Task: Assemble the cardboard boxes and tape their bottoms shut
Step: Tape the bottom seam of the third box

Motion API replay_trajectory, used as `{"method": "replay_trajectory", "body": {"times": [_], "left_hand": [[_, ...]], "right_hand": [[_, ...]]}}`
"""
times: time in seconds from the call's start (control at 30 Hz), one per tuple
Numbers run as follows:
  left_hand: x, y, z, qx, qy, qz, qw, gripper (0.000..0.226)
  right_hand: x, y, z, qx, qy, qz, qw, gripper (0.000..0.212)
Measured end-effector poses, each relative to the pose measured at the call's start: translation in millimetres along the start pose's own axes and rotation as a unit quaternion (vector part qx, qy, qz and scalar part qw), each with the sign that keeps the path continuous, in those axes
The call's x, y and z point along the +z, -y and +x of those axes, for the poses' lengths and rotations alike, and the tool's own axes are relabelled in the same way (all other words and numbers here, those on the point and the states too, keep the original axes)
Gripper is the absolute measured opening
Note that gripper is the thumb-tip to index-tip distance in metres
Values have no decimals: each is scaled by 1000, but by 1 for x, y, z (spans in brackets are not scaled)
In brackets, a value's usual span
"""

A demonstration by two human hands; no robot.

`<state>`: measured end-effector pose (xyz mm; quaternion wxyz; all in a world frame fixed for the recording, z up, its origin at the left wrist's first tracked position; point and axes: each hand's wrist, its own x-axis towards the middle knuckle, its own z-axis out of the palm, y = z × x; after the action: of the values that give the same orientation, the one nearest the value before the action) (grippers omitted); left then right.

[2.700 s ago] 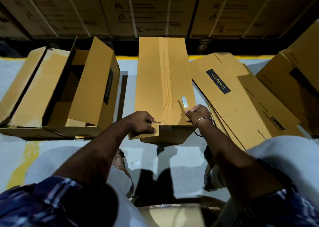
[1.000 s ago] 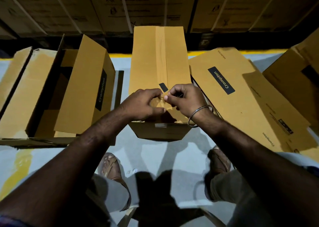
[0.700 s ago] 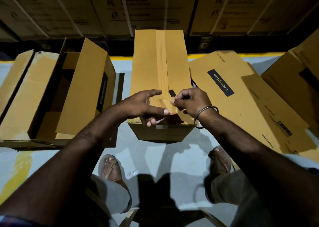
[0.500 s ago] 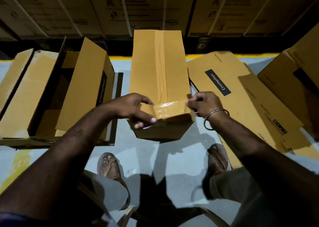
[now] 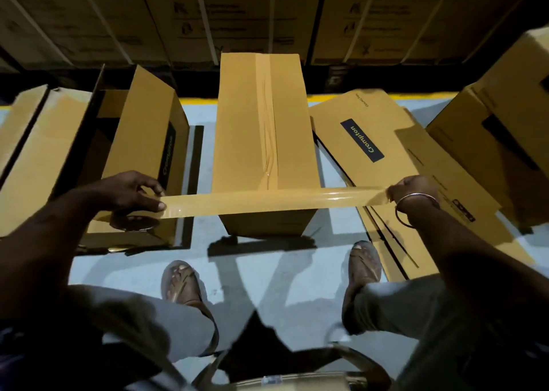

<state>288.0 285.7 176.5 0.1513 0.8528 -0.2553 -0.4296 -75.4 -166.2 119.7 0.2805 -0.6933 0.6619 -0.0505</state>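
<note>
Now: tape strip taut between left hand | right hand

Place: warehouse | shown by: strapped cartons stacked in rows, yellow line painted on grey floor, flattened Crompton boxes laid about.

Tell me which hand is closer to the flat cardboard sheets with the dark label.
The right hand. It pinches the tape end directly over the flat sheets. The left hand holds the tape roll on the far side of the middle box.
</note>
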Motion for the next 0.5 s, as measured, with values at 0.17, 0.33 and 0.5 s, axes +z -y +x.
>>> {"method": "replay_trajectory", "body": {"times": [0.17,0.33,0.5], "left_hand": [[-4,14,17,-10,-24,-7,1000,13],[-7,16,27,-27,-33,-32,999,10],[-6,27,42,-37,-19,-29,999,11]], "right_hand": [[22,-2,9,19,12,-25,999,12],[53,-4,14,31,33,-34,998,13],[102,-14,25,62,64,-20,996,24]]}}
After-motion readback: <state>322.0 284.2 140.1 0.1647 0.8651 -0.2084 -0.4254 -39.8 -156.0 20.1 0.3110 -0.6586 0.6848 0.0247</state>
